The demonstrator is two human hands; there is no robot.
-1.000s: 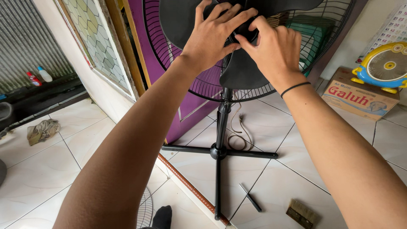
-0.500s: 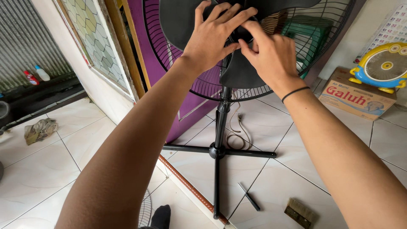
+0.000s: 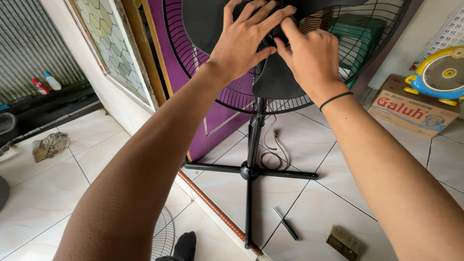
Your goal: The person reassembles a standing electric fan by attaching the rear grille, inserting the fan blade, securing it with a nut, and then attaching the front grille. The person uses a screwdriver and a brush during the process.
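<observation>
A black standing fan [image 3: 254,140] rises on a pole from a cross-shaped base. Its front grille is off, so the black blades [image 3: 275,82] sit bare in front of the rear wire guard [image 3: 193,63]. My left hand [image 3: 244,41] lies flat over the blade hub, fingers spread to the right. My right hand [image 3: 309,55] pinches the small black hub cap [image 3: 279,33] between thumb and fingers. A black band circles my right wrist.
On the tiles lie a black tool [image 3: 285,224], a brush [image 3: 344,243], the fan's coiled cord [image 3: 275,147], a wire grille [image 3: 164,234] and a rag [image 3: 50,145]. A cardboard box [image 3: 411,111] bears a small yellow and blue fan [image 3: 442,75]. A purple door [image 3: 212,121] stands behind.
My right fingers have shifted around the hub cap, turning slightly on it. My left hand stays pressed on the blades. The view has barely moved.
</observation>
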